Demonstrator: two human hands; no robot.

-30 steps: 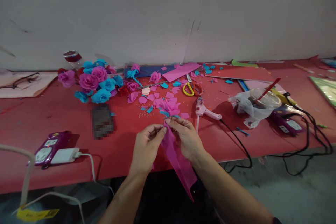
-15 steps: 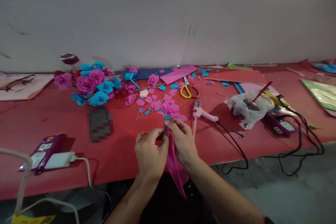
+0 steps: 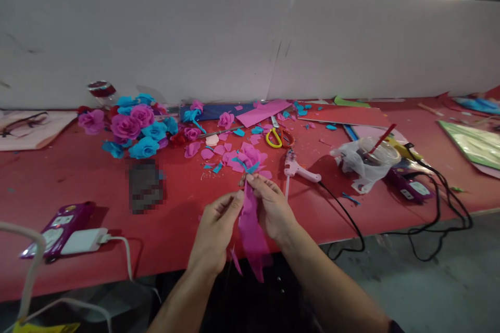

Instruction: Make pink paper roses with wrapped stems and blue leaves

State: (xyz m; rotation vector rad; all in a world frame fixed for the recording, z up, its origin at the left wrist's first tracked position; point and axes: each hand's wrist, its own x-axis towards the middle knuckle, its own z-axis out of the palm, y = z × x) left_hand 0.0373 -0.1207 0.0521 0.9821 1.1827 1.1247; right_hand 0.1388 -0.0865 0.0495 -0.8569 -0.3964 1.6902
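Both my hands hold a long strip of magenta paper [image 3: 250,231] over the near edge of the red table [image 3: 78,182]. My left hand [image 3: 216,229] pinches the strip's upper left side with closed fingers. My right hand [image 3: 271,205] pinches its top end, fingers pressed together. The strip hangs down between my wrists, below the table edge. Just beyond my fingers lies a pile of pink petals [image 3: 248,157] with blue scraps.
A bunch of pink and blue paper roses [image 3: 135,126] lies at the back left. Yellow scissors [image 3: 276,137], a pink glue gun [image 3: 299,169] with a black cord, a plastic cup in a bag [image 3: 367,158] and a purple phone [image 3: 58,229] with a white charger sit around.
The strip has been drawn up and gathered, so less of it hangs below the table edge. My left fingers have moved along it toward the right hand. The view tilted slightly.
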